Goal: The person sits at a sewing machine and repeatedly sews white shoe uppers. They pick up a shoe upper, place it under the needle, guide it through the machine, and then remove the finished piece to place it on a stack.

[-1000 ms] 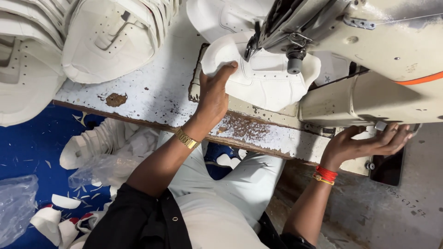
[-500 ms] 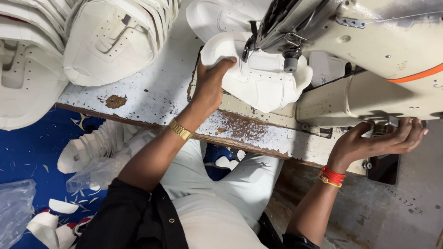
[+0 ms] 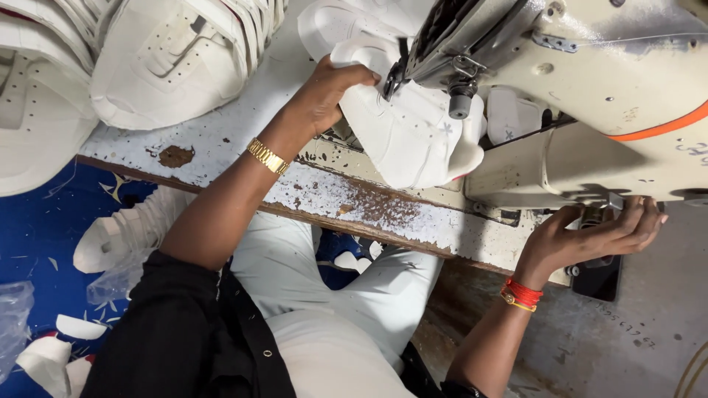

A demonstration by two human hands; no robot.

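A white shoe upper [image 3: 413, 129] is held under the head of a cream sewing machine [image 3: 590, 81], at the back of the worn, paint-chipped counter [image 3: 221, 144]. Its near edge is clamped by the left hand [image 3: 324, 92]. The right hand [image 3: 601, 232] is curled around a small part at the machine's lower right edge. More white shoe uppers [image 3: 147, 59] are piled at the counter's left. A blue floor [image 3: 44, 221] strewn with white scraps is seen below the counter's front edge.
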